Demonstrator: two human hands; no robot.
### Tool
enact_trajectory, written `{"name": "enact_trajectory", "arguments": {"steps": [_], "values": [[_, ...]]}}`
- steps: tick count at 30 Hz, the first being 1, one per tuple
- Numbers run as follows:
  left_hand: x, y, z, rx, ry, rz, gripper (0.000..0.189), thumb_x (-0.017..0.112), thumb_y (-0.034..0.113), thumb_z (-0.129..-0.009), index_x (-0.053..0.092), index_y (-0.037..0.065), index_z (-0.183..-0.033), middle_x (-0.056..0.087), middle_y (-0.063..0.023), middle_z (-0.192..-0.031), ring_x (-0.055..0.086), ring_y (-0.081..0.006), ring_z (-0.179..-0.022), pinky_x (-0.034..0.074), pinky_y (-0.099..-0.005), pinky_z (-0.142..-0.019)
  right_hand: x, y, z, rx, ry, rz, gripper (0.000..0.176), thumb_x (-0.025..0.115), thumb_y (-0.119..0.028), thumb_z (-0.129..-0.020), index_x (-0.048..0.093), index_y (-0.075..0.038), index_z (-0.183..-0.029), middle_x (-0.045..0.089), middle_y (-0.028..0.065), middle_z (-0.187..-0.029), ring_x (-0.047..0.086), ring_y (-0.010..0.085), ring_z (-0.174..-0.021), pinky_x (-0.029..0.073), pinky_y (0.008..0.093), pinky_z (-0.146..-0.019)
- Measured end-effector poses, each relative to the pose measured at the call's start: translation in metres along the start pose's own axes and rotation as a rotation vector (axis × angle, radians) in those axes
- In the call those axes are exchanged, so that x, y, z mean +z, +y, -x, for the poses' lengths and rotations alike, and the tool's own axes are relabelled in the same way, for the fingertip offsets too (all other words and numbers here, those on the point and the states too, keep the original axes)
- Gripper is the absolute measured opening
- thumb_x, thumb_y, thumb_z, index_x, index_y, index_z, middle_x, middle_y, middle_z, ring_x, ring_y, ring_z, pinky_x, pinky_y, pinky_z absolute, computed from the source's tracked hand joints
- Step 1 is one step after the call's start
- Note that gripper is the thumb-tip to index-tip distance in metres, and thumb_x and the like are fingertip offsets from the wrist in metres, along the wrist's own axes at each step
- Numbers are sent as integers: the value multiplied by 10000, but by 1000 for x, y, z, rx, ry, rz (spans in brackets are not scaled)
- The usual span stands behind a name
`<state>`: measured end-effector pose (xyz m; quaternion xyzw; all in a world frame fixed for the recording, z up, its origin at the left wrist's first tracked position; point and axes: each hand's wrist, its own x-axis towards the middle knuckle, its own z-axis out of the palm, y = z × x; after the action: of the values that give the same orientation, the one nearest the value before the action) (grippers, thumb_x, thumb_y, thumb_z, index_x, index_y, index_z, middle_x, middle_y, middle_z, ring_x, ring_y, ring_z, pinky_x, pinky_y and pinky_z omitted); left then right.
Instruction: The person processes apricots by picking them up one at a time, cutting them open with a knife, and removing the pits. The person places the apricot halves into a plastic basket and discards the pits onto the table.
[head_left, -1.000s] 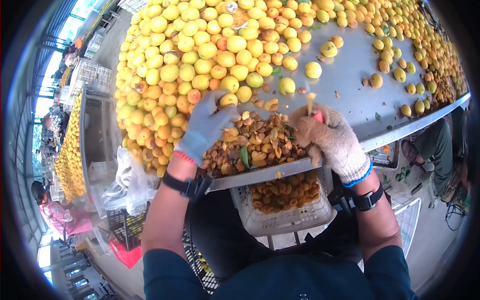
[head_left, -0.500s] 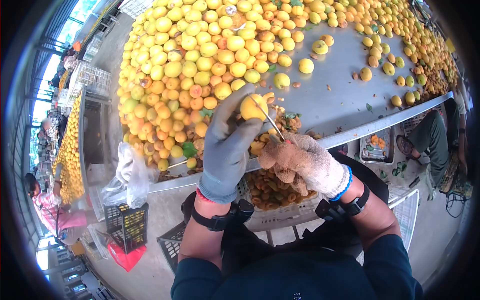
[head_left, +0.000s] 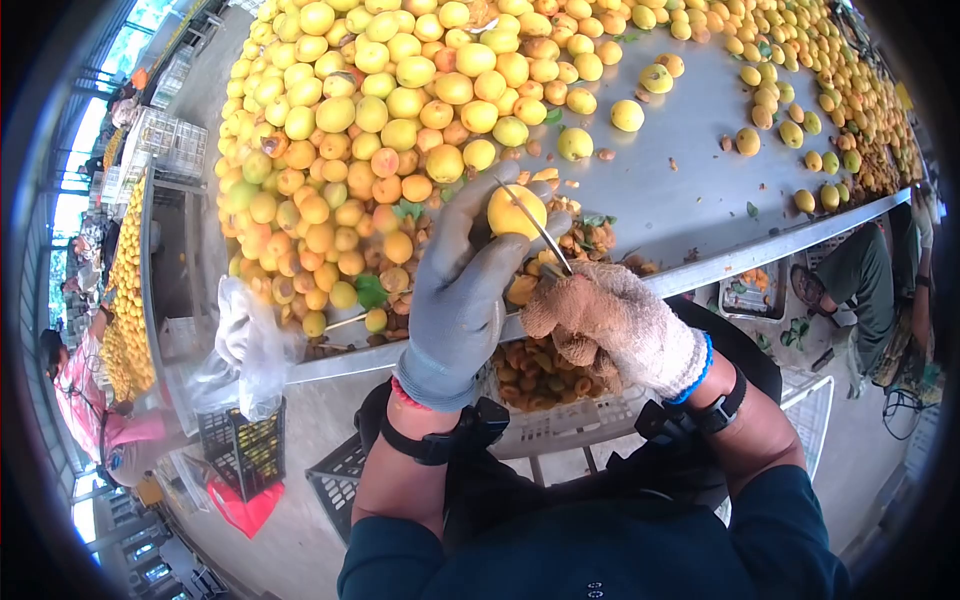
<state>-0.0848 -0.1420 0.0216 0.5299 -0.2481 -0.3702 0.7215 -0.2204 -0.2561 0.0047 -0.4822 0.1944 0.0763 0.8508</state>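
A white crate [head_left: 575,425] of pitted halves sits nearest, below the hands; the right hand [head_left: 610,325] grips a thin knife [head_left: 537,228], blade against the yellow fruit [head_left: 511,213] pinched in the left hand [head_left: 460,300]; beyond, the counter [head_left: 680,190] carries heaped fruit [head_left: 360,130].

Round yellow fruit [head_left: 512,212], held up, thin metal blade [head_left: 536,229] slanting across it

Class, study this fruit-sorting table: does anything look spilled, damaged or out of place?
Brown scraps lie strewn on the metal table behind the fruit in the left hand, and a green leaf sits in the pile. Nothing else stands out.
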Motion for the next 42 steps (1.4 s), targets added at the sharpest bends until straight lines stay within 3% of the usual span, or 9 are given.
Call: {"name": "enact_trajectory", "arguments": {"steps": [12, 18, 20, 22, 24, 28, 35, 37, 42], "values": [[5, -7, 11, 143, -20, 54, 506, 411, 188, -1036, 335, -128, -1425, 504, -240, -1367, 555, -309, -1250, 470, -467, -1061, 13, 18, -10, -238, -79, -88, 261, 616, -325, -983, 628, -66, -1012, 559, -34, -798, 469, 44, -630, 362, 210, -527], [-1, 8, 6, 152, -30, -198, 533, 413, 262, -1051, 347, -121, -1416, 554, -202, -1307, 627, -306, -1141, 491, -433, -1019, 15, -31, 8, 181, -92, -35, 263, 605, -386, -981, 631, -126, -1007, 513, -32, -695, 474, 46, -596, 364, 214, -485], [-3, 5, 8, 104, -86, 40, 441, 457, 149, -1020, 399, -82, -1391, 570, -202, -1285, 626, -288, -1142, 493, -397, -1003, 19, -39, 16, 311, -115, -164, 264, 593, -401, -977, 630, -142, -1004, 507, -28, -676, 476, 49, -575, 355, 215, -457], [-5, -10, 10, 133, -25, -97, 375, 518, 116, -996, 482, -52, -1329, 591, -198, -1253, 629, -274, -1125, 504, -376, -978, 20, -7, -8, -224, -91, 134, 269, 602, -398, -967, 631, -133, -998, 509, -27, -672, 462, 51, -545, 337, 213, -431], [-1, -24, 9, 171, 118, -364, 335, 575, 155, -981, 558, -39, -1254, 610, -194, -1225, 635, -268, -1097, 516, -370, -955, 20, -3, -12, -166, -62, 11, 263, 625, -376, -950, 637, -117, -994, 514, -27, -674, 444, 49, -521, 318, 211, -410], [0, -8, 4, 81, -14, -108, 460, 440, 274, -1037, 444, -60, -1352, 646, -164, -1093, 653, -300, -1052, 519, -430, -966, 14, -37, 9, 268, -76, -230, 281, 617, -368, -954, 651, -93, -1005, 529, -36, -688, 437, 38, -516, 295, 199, -404], [-2, -21, 11, 38, 31, 119, 467, 435, 239, -1039, 404, -49, -1406, 657, -129, -1069, 665, -242, -1022, 524, -355, -940, 21, -23, -2, 185, -78, -162, 302, 613, -394, -955, 647, -95, -985, 510, -50, -657, 449, 31, -527, 314, 194, -420], [4, -21, 9, -38, 12, 550, 462, 403, 269, -1054, 432, -53, -1384, 658, -132, -1094, 669, -245, -1029, 528, -355, -940, 24, -15, -10, 76, -63, -113, 287, 620, -382, -952, 645, -97, -976, 508, -45, -662, 438, 38, -522, 321, 210, -422], [-8, -10, -4, 124, 91, -136, 542, 452, 417, -1031, 493, -54, -1297, 686, -164, -1053, 687, -238, -976, 556, -358, -881, 17, -33, 4, 257, -115, -239, 297, 622, -404, -946, 654, -109, -963, 497, -37, -660, 431, 49, -525, 313, 216, -424]]}}
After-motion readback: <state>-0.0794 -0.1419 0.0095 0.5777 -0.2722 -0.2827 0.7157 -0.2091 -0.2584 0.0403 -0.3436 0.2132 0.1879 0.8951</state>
